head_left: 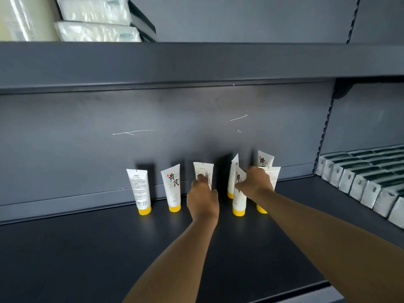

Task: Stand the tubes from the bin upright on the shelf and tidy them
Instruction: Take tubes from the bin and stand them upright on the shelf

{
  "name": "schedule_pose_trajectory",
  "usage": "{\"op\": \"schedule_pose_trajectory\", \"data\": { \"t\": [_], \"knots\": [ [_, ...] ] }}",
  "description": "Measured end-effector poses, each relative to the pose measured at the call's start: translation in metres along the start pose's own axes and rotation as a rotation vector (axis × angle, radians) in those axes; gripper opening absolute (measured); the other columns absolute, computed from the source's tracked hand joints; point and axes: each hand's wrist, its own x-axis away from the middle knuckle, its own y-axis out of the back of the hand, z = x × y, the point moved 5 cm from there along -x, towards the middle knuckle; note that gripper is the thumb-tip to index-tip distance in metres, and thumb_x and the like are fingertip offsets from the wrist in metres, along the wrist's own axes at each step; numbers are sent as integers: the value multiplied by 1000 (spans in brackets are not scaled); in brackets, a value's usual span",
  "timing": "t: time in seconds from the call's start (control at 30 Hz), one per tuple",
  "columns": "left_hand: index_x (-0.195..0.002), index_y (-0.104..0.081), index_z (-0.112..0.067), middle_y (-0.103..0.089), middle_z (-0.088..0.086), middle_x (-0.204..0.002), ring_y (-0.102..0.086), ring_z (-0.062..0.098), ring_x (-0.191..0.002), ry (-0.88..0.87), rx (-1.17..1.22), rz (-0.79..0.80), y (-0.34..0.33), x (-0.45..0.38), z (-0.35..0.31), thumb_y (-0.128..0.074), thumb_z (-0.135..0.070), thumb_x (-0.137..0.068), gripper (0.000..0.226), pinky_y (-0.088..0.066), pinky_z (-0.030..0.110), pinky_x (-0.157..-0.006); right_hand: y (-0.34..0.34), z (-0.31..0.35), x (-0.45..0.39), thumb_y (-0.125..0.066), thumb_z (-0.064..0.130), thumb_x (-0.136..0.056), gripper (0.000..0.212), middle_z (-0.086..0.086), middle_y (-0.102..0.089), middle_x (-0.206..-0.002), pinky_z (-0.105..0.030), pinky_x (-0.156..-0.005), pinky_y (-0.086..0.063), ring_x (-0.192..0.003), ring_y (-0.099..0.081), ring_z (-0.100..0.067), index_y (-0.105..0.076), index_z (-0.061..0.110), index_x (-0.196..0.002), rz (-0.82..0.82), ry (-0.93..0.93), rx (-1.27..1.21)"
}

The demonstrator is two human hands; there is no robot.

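Several white tubes with yellow caps stand cap-down at the back of the dark shelf (87,248). The leftmost tube (139,189) shows its printed back, and the second tube (172,189) shows black characters. My left hand (202,201) grips a third tube (204,171) from the front. To the right stands a cluster: a front tube (238,200), one behind it (232,171), a right tube (272,176) and a rear tube (265,158). My right hand (254,183) holds the front tube of this cluster. No bin is in view.
The shelf's back panel (153,138) rises right behind the tubes. A row of white and green boxes (360,184) fills the neighbouring shelf on the right. Wrapped white packs (96,20) lie on the upper shelf (196,62), which overhangs the work space.
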Motion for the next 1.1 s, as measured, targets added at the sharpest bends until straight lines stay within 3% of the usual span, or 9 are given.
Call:
{"op": "schedule_pose_trajectory", "data": {
  "t": [0.17, 0.27, 0.33, 0.43, 0.6, 0.8, 1.1],
  "knots": [
    [-118, -50, -10, -59, 8, -118, -60, 28, -108, 23, 34, 17, -2, 1, 0, -66, -23, -85, 39, -48, 35, -86, 2, 2, 4, -73, 22, -77, 36, -11, -65, -105, -27, -67, -44, -96, -62, -29, -59, 5, -105, 39, 32, 12],
    [-120, -49, -10, -58, 9, -121, -58, 28, -110, 32, 21, 22, 1, 1, 0, -68, -26, -83, 45, -47, 34, -86, 9, 2, 6, -75, 26, -76, 37, -9, -65, -103, -25, -63, -40, -89, -60, -25, -60, 8, -104, 45, 56, 34],
    [-123, -48, -10, -56, 8, -124, -57, 28, -111, 38, 10, 27, 4, 3, -1, -69, -27, -83, 48, -46, 34, -87, 15, 2, 8, -74, 29, -75, 34, -8, -64, -98, -23, -59, -38, -82, -55, -23, -60, 9, -99, 49, 76, 64],
    [-121, -47, -10, -55, 8, -123, -58, 28, -109, 43, -18, 34, 13, 10, -1, -70, -30, -81, 51, -45, 33, -85, 27, 3, 16, -73, 31, -76, 30, -6, -63, -87, -25, -64, -40, -88, -61, -25, -59, 7, -89, 48, 121, 110],
    [-119, -49, -13, -56, 4, -121, -58, 25, -109, 56, -13, 49, 29, 34, -1, -72, -30, -79, 50, -44, 29, -78, 49, 2, 43, -72, 31, -77, 39, -6, -64, -97, -29, -74, -48, -90, -58, -21, -61, 7, -106, 67, 185, 134],
    [-123, -47, -14, -55, 5, -122, -57, 25, -112, 62, -57, 84, 60, 92, -19, -73, -31, -78, 54, -46, 30, -83, 79, -10, 100, -73, 31, -76, 39, -4, -60, -107, -35, -86, -51, -101, -57, -23, -59, 13, -109, 124, 244, 145],
    [-126, -47, -13, -50, 4, -126, -56, 26, -109, 46, -140, 74, 113, 198, -58, -71, -26, -81, 53, -48, 35, -84, 134, -31, 193, -72, 34, -77, 47, -2, -61, -113, -29, -81, -46, -104, -57, -22, -57, 19, -118, 140, 375, 240]
  ]
}}
